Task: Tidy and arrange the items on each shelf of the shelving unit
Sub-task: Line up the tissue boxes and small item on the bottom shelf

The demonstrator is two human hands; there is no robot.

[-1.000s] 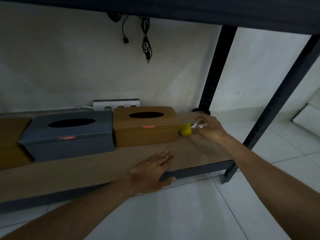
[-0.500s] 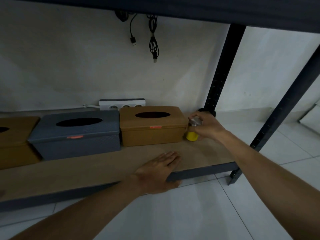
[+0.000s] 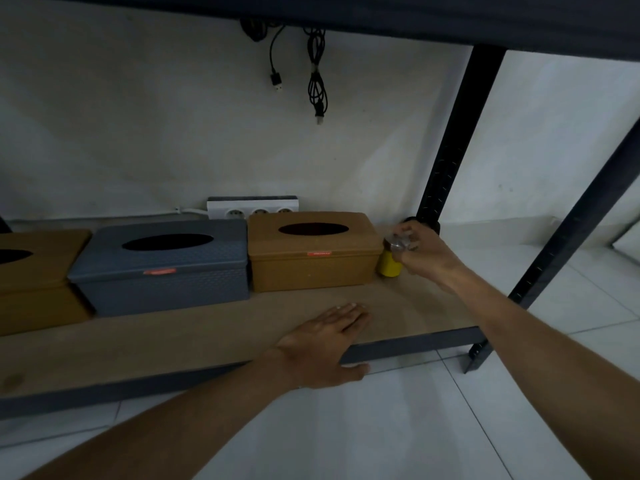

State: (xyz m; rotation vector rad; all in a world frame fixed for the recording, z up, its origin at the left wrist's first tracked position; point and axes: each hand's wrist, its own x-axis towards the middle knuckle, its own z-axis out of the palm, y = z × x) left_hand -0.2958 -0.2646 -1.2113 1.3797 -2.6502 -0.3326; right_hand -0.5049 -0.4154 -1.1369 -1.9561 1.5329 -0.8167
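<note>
A small yellow bottle [image 3: 389, 265] with a clear cap stands upright on the bottom wooden shelf [image 3: 207, 337], right beside a brown tissue box [image 3: 313, 252]. My right hand [image 3: 420, 252] grips the bottle by its clear cap from above. My left hand [image 3: 327, 339] rests flat on the shelf's front edge, fingers straight, thumb under the rim. A grey tissue box [image 3: 162, 266] sits left of the brown one, and another brown box [image 3: 31, 271] is at the far left, partly cut off.
A white power strip [image 3: 252, 209] lies behind the boxes against the wall. Black cables [image 3: 317, 81] hang from the shelf above. Dark metal uprights [image 3: 450, 140] stand at the right end. White floor tiles [image 3: 381, 427] lie below.
My right hand turned the bottle from lying sideways in the air to upright and set it down on the shelf beside the brown box. My left hand stayed on the shelf edge.
</note>
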